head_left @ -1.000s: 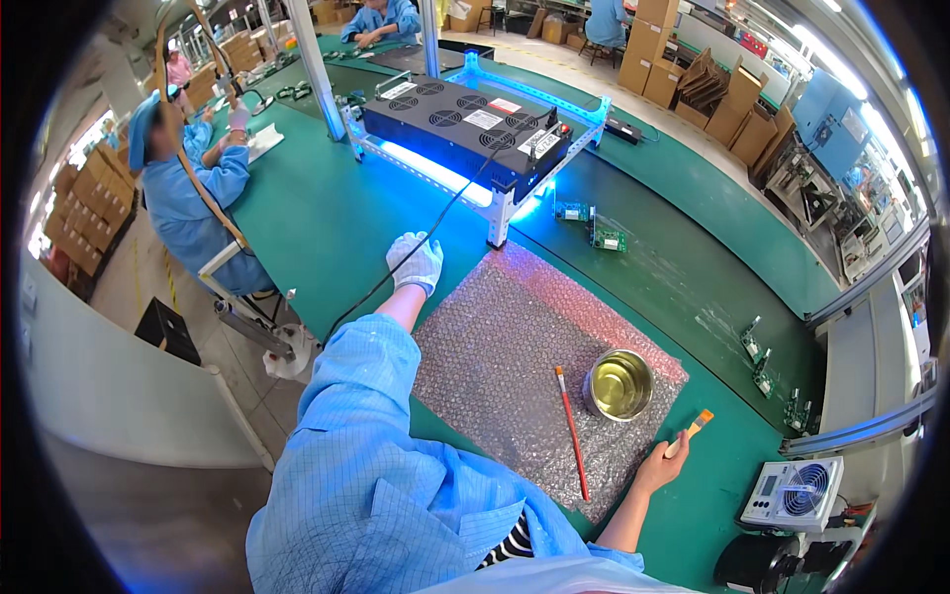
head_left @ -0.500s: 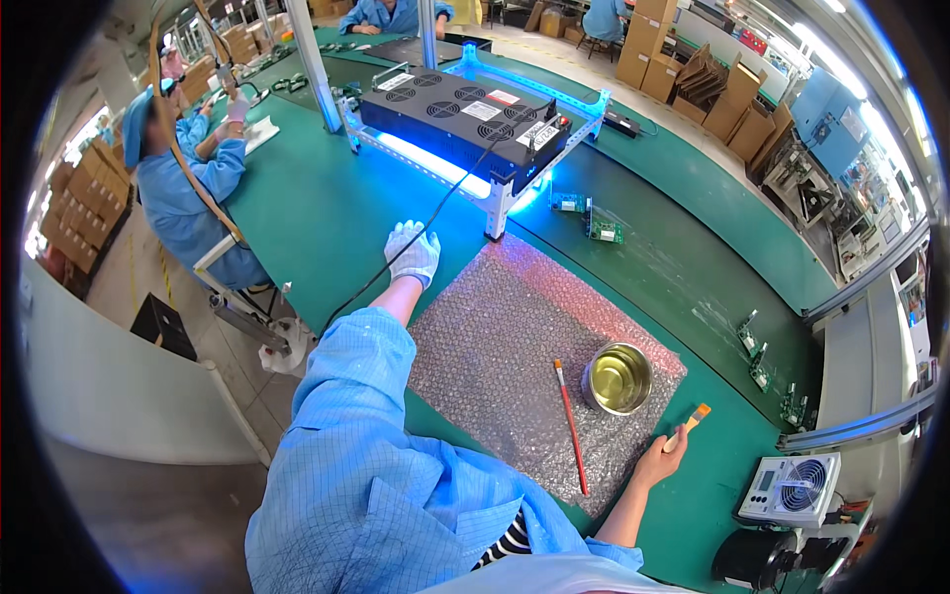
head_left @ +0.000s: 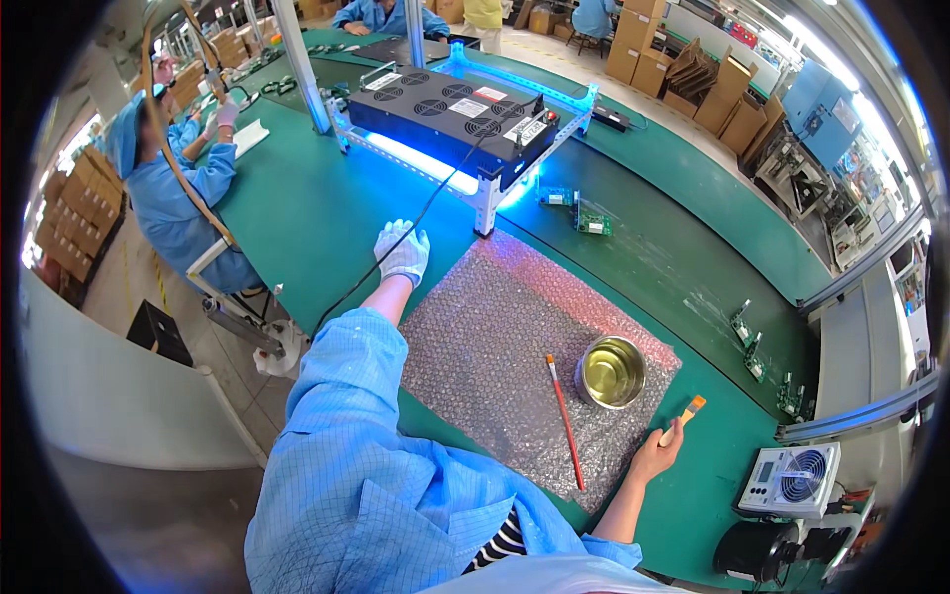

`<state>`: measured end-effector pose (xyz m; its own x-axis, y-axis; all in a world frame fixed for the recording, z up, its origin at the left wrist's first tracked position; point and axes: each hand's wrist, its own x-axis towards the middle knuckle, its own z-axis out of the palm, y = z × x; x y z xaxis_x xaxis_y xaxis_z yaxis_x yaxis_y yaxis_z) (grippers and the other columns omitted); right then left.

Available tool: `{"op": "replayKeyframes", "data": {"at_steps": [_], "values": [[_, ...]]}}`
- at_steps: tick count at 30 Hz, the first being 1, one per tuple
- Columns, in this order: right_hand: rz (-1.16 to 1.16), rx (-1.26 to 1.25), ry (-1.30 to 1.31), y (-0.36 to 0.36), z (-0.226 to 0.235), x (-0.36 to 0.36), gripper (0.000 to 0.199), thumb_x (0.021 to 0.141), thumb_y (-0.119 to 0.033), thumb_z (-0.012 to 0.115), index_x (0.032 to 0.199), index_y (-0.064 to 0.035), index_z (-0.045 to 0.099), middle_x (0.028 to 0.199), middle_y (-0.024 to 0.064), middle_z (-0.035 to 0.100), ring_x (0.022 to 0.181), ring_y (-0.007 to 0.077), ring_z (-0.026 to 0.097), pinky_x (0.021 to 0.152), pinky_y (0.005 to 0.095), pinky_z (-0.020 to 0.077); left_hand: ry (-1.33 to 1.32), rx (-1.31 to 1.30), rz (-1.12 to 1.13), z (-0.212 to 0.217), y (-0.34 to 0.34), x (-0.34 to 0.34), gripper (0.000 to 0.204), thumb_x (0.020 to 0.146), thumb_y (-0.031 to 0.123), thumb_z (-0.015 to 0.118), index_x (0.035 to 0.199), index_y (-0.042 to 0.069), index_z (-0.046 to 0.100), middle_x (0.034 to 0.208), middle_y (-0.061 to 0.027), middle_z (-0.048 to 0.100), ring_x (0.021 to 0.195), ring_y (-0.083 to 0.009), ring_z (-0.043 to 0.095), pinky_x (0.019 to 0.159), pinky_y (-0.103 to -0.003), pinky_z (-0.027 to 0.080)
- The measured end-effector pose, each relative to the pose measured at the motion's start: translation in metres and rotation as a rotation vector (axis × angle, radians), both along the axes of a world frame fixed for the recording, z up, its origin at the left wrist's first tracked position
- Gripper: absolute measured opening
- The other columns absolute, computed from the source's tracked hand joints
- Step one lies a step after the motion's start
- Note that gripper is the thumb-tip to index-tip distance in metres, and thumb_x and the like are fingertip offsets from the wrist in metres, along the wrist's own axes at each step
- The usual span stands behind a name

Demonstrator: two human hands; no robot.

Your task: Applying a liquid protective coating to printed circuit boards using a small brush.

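My gloved left hand (head_left: 404, 253) lies flat on the green bench, fingers spread and holding nothing, beside the far left corner of a bubble wrap sheet (head_left: 485, 346). A black cable (head_left: 351, 293) runs past it. In my bare right hand (head_left: 656, 455) is a flat paintbrush (head_left: 685, 420) with a wooden handle, its orange bristles pointing away from me, just off the sheet's right edge. On the bubble wrap stands a metal cup (head_left: 611, 372) with clear yellowish liquid in it. Left of the cup lies a thin red-handled brush (head_left: 565, 424).
A black fan-topped lamp box (head_left: 455, 114) on a metal frame casts blue light across the bench. Green circuit boards (head_left: 592, 224) lie on the dark belt, with several more boards (head_left: 752, 346) farther right. A white fan unit (head_left: 792, 479) stands at right. A co-worker (head_left: 183, 188) sits at left.
The whole view has shifted slightly, moving the scene a little left. My hands hold nearly the same places, and the paintbrush stays in my right hand.
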<state>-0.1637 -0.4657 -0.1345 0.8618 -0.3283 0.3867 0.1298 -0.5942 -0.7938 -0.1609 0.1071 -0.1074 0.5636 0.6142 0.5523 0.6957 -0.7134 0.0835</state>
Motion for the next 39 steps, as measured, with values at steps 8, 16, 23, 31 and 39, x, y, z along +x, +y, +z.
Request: {"op": "replayKeyframes", "data": {"at_steps": [8,16,23,31,39], "values": [[-0.023,-0.006,0.016,0.003,0.004,-0.001,0.041,0.082,-0.003,0.054,0.122,0.0009,0.056,0.117,0.0163,0.061,0.109,0.0292,0.059,0.095,0.038,0.0448,0.038,-0.049,-0.008,0.005,-0.003,0.002,0.03,0.088,0.035,0.055,0.093,0.008,0.066,0.103,-0.0091,0.063,0.103,-0.0266,0.058,0.09,-0.04,0.046],[-0.019,0.006,0.006,0.002,0.001,-0.001,0.04,0.082,-0.003,0.054,0.122,0.0014,0.056,0.118,0.0157,0.061,0.11,0.0287,0.059,0.096,0.0374,0.0444,0.05,-0.052,-0.01,0.002,0.0,0.001,0.03,0.088,0.035,0.055,0.095,0.008,0.066,0.106,-0.0098,0.064,0.104,-0.0281,0.058,0.091,-0.04,0.045],[-0.033,0.023,0.02,0.002,0.001,-0.001,0.04,0.082,-0.002,0.053,0.122,0.0016,0.056,0.118,0.0153,0.061,0.11,0.0283,0.059,0.096,0.0373,0.0444,0.051,-0.07,-0.008,0.006,-0.003,0.001,0.03,0.088,0.035,0.055,0.095,0.008,0.066,0.106,-0.0102,0.064,0.105,-0.0281,0.058,0.093,-0.04,0.045],[-0.035,0.03,-0.009,0.0,-0.001,-0.001,0.038,0.082,-0.003,0.053,0.12,0.0019,0.057,0.117,0.0153,0.062,0.109,0.0283,0.059,0.095,0.0374,0.0447,0.074,-0.125,-0.011,0.014,-0.006,0.001,0.03,0.089,0.035,0.055,0.095,0.008,0.066,0.107,-0.01,0.064,0.106,-0.0278,0.058,0.093,-0.041,0.045],[-0.04,0.025,0.006,0.003,0.004,-0.004,0.039,0.083,-0.002,0.054,0.121,0.0017,0.056,0.117,0.0143,0.062,0.11,0.0252,0.059,0.096,0.0348,0.044,0.052,-0.089,0.004,0.009,-0.005,-0.001,0.031,0.089,0.035,0.054,0.096,0.008,0.067,0.108,-0.01,0.064,0.107,-0.0279,0.058,0.093,-0.041,0.044]]}}
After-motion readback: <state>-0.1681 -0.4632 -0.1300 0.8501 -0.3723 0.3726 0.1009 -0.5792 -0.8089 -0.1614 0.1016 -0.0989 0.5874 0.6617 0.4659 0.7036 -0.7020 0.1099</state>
